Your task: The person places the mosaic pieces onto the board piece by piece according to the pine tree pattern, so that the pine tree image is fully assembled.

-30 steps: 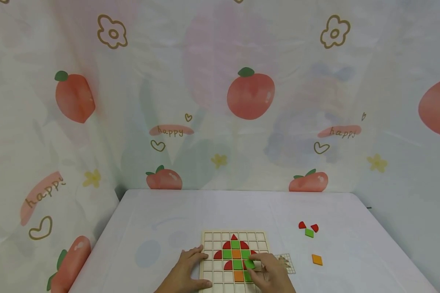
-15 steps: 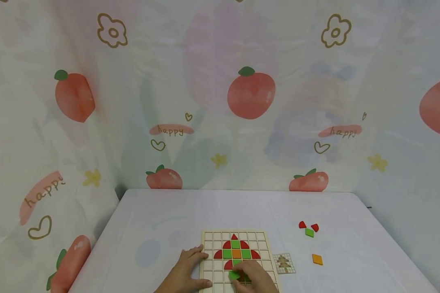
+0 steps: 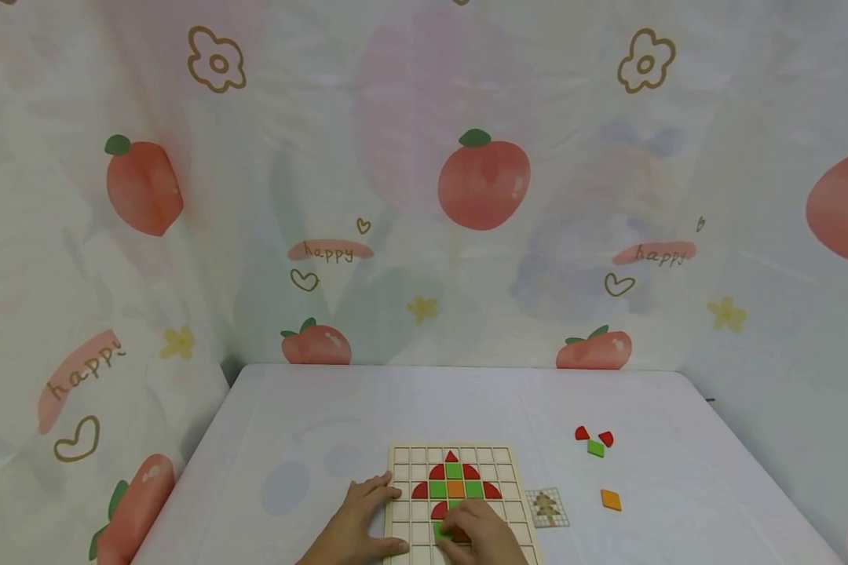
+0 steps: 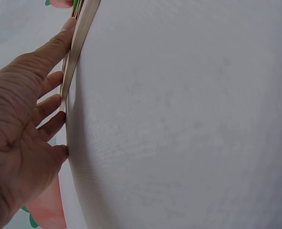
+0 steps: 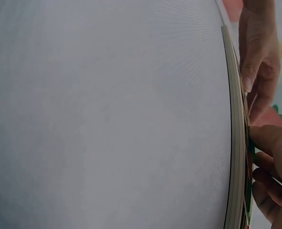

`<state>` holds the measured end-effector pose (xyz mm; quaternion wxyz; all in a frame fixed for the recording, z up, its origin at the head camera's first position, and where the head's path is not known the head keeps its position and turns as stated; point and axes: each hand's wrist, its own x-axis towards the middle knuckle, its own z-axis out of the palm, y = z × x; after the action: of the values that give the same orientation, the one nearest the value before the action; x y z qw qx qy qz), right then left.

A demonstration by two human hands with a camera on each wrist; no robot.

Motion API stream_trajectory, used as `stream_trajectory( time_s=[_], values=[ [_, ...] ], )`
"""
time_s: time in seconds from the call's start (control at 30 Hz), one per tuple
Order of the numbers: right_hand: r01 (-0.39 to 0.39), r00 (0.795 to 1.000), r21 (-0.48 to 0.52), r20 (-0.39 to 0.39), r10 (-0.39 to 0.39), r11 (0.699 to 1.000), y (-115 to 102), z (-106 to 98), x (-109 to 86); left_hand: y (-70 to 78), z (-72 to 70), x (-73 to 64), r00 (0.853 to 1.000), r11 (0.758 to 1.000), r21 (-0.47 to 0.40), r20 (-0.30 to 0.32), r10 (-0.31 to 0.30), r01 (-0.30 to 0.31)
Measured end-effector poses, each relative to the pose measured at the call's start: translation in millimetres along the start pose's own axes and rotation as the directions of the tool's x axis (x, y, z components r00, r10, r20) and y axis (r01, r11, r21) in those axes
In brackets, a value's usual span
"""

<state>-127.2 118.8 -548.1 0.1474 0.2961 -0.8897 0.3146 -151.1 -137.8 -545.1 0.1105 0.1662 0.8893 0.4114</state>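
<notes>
A wooden grid board (image 3: 418, 512) lies at the front of the table, with red, green and orange tiles set in its cells in a tree-like pattern. My left hand (image 3: 360, 519) rests along the board's left edge, thumb and fingers spread; in the left wrist view the fingertips (image 4: 69, 25) touch the rim. Over the lower middle cells, my right hand (image 3: 486, 534) pinches a green tile (image 3: 441, 532), low against the board and left of an orange tile that the fingers mostly cover. From the right wrist view, the right fingertips (image 5: 255, 133) are right at the board's surface.
A small card (image 3: 547, 508) printed with a tree on a grid lies by the board's right side. Farther right are two red tiles (image 3: 582, 433), a green diamond tile (image 3: 596, 449) and an orange diamond tile (image 3: 611, 500). Patterned cloth walls (image 3: 480, 298) surround the white table.
My right hand has moved left across the board with the green tile, from the right of the pattern to the cell left of the orange tile. The left hand has stayed put.
</notes>
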Motion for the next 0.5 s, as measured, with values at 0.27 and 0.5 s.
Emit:
stream_trajectory(
  time_s=[0.27, 0.5],
  values=[
    [-0.056, 0.996, 0.06, 0.066, 0.052, 0.997, -5.2, -2.4, 4.0, -1.2, -0.1, 1.6, 1.0, 1.0, -0.002, 0.007, 0.012, -0.012],
    [0.043, 0.999, 0.021, -0.023, -0.042, 0.999, 1.4, -3.6, -0.2, 1.7, -1.3, 1.6, 1.0, 1.0, -0.007, 0.01, -0.012, 0.012]
  ],
)
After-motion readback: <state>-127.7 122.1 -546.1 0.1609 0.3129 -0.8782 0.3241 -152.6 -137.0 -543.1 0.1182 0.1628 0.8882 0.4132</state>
